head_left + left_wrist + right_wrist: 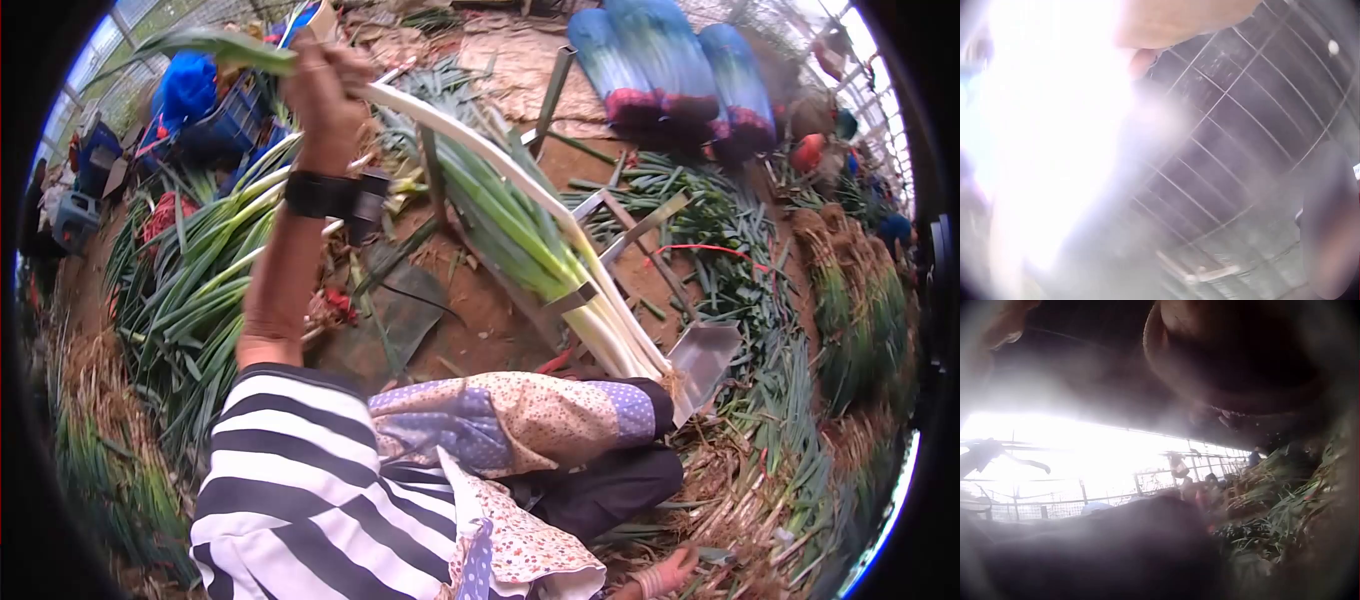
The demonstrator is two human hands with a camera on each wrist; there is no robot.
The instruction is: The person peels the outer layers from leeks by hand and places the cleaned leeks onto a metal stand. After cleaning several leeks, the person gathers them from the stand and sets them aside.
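My left hand [330,95], with a dark strap at the wrist, grips a long green onion [470,130] at the upper left. Its green leaf [205,42] trails left of the fist, and its white stem arches right and down toward a bundle of green onions [500,215]. That bundle leans in a metal stand [573,299], its pale stems and roots resting at a metal plate [705,365]. Low in the head view, my right hand [668,575] shows only partly, close over loose stalks; a pale band wraps it. Glare and blur fill much of both wrist views.
Loose green onions [200,290] are piled on the left. Cut leaves [700,210] and rooty stalks [740,490] cover the ground to the right. Wrapped bundles [640,60] lie at the back. A blue crate [225,130] stands back left. More upright bunches [845,300] line the right.
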